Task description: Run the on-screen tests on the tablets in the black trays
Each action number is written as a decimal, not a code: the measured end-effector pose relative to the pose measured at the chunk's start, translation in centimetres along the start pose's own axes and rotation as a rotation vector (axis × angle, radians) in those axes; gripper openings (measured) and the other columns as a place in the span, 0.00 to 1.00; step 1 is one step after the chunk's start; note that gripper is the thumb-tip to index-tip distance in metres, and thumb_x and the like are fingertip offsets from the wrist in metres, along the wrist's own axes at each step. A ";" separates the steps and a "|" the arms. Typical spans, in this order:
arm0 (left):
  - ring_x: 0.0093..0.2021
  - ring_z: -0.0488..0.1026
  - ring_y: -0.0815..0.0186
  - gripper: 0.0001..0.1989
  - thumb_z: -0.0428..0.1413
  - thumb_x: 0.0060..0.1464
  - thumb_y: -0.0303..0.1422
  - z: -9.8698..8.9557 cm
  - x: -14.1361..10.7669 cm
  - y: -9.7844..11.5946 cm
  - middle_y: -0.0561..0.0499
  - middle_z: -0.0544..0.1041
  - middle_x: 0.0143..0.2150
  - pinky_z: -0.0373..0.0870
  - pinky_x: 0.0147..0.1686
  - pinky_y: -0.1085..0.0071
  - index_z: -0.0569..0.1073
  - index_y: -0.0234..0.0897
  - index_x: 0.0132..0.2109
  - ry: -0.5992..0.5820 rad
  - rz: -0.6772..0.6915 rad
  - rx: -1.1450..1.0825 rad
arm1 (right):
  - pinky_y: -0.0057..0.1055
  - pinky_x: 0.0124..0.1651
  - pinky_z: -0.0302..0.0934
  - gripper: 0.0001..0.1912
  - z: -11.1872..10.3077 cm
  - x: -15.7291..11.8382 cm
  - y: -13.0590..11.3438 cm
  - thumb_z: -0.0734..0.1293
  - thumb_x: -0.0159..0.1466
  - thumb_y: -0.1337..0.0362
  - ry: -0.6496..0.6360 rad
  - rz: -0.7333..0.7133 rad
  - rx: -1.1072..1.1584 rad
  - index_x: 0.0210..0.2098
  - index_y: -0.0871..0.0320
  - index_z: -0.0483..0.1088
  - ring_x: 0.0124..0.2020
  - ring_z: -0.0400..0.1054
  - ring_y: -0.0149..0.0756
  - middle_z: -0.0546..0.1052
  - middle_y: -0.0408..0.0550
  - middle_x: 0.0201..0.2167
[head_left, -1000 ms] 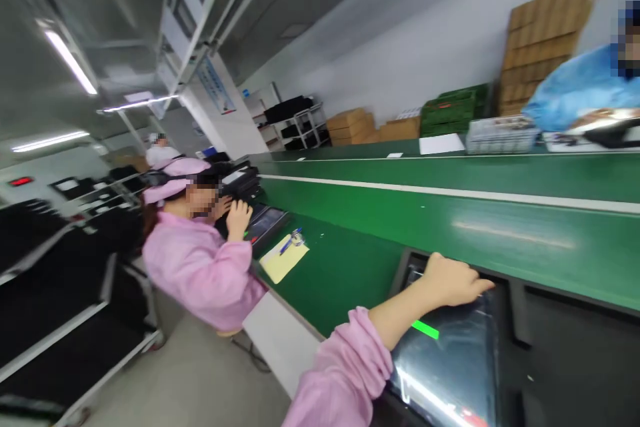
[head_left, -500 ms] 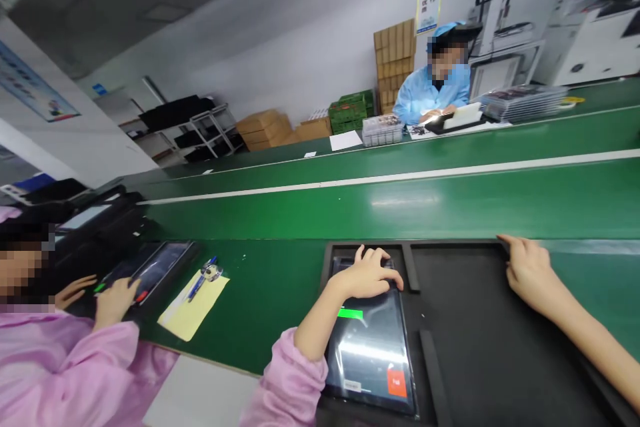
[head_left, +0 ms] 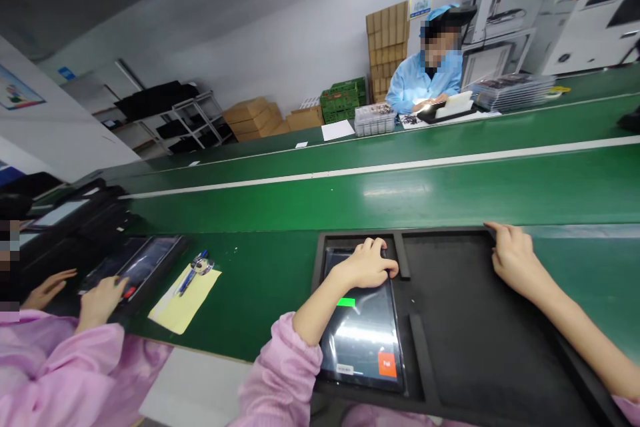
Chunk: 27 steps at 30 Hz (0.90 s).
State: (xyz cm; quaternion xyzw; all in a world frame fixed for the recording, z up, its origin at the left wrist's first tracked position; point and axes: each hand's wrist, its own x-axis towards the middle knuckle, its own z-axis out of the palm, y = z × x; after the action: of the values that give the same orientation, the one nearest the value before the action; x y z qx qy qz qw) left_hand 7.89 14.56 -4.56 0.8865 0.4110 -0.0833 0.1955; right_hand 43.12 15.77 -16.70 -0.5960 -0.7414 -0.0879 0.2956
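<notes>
A black foam tray (head_left: pixel 480 320) with raised dividers lies on the green bench in front of me. In its left compartment sits a tablet (head_left: pixel 357 340) with a dark glossy screen, a green bar and an orange-red block. My left hand (head_left: pixel 367 263) rests over the tablet's far end, fingers apart and thumb pointing right; the fingertips are partly hidden. At the tray's far right corner, my right hand (head_left: pixel 515 257) grips the rim, its index finger stretched along the far edge. The tray's right compartment shows bare black foam.
To the left lie a yellow sheet (head_left: pixel 185 307) and a blue pen (head_left: pixel 190 273). A co-worker's hand (head_left: pixel 103 300) touches another tray with tablets. Across the bench sits a person in blue (head_left: pixel 425 80), beside a clear plastic box (head_left: pixel 375 120) and stacked clear trays (head_left: pixel 515 90).
The view has shifted slightly, so the scene sits a little further left and higher. The tray's near edge has come into view. Both my hands keep their places on tablet and tray.
</notes>
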 end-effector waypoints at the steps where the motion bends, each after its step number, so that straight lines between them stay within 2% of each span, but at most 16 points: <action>1: 0.62 0.58 0.51 0.14 0.48 0.59 0.28 0.0 0.1 0.0 0.46 0.60 0.58 0.62 0.61 0.48 0.76 0.46 0.45 0.003 -0.001 0.003 | 0.54 0.53 0.65 0.31 0.0 0.0 0.0 0.56 0.59 0.72 0.004 0.000 0.007 0.63 0.67 0.57 0.51 0.64 0.60 0.66 0.66 0.48; 6: 0.58 0.62 0.57 0.17 0.47 0.58 0.25 0.3 0.0 -1.3 0.48 0.63 0.57 0.62 0.62 0.55 0.74 0.45 0.49 0.072 0.019 -0.045 | 0.58 0.54 0.64 0.34 0.2 -0.1 0.3 0.57 0.59 0.72 0.006 -0.001 0.028 0.65 0.65 0.55 0.53 0.63 0.62 0.66 0.65 0.49; 16: 0.57 0.64 0.52 0.14 0.47 0.62 0.29 -0.5 0.3 -0.7 0.44 0.64 0.57 0.66 0.56 0.53 0.76 0.45 0.46 0.054 0.058 0.095 | 0.55 0.51 0.65 0.29 -0.6 0.5 -0.2 0.55 0.60 0.72 0.035 -0.050 0.022 0.62 0.69 0.58 0.52 0.64 0.61 0.67 0.67 0.48; 18: 0.59 0.64 0.52 0.13 0.50 0.63 0.35 -0.7 -0.5 -1.6 0.44 0.64 0.59 0.63 0.59 0.52 0.75 0.47 0.52 0.061 0.071 0.022 | 0.55 0.51 0.65 0.30 -0.7 0.5 -0.2 0.56 0.60 0.72 0.037 -0.042 0.042 0.63 0.68 0.57 0.52 0.64 0.60 0.67 0.66 0.48; 19: 0.61 0.64 0.52 0.17 0.53 0.62 0.38 -0.8 -1.0 -2.1 0.44 0.64 0.60 0.62 0.61 0.51 0.72 0.50 0.57 0.062 0.066 -0.036 | 0.56 0.51 0.65 0.31 -0.7 0.5 -0.2 0.56 0.60 0.72 0.039 -0.040 0.050 0.63 0.68 0.57 0.52 0.64 0.60 0.67 0.66 0.48; 22: 0.67 0.59 0.47 0.47 0.64 0.52 0.48 -0.5 -2.5 -3.7 0.42 0.60 0.66 0.55 0.65 0.45 0.49 0.53 0.72 0.040 0.023 -0.182 | 0.56 0.51 0.65 0.31 -0.7 0.6 -0.2 0.56 0.59 0.72 0.036 -0.044 0.056 0.63 0.68 0.57 0.51 0.63 0.60 0.67 0.66 0.48; 24: 0.70 0.53 0.42 0.62 0.68 0.44 0.51 -0.1 -2.7 -4.0 0.38 0.56 0.70 0.49 0.67 0.40 0.38 0.51 0.74 0.000 0.003 -0.182 | 0.55 0.51 0.65 0.31 -0.7 0.6 -0.2 0.56 0.59 0.72 0.030 -0.045 0.047 0.63 0.68 0.57 0.52 0.63 0.59 0.67 0.65 0.48; 27: 0.72 0.47 0.36 0.73 0.72 0.33 0.54 0.5 -2.4 -3.7 0.33 0.51 0.71 0.44 0.67 0.36 0.34 0.47 0.75 -0.045 -0.030 -0.101 | 0.53 0.51 0.65 0.30 -0.7 0.6 -0.3 0.56 0.60 0.73 0.031 -0.041 0.034 0.62 0.68 0.57 0.51 0.64 0.58 0.67 0.65 0.47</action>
State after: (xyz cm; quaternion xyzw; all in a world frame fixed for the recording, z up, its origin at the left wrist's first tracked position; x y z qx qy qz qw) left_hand 3.53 14.90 -5.32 0.8672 0.4233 -0.0852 0.2481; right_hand 43.00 15.86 -15.74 -0.5740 -0.7502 -0.0907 0.3155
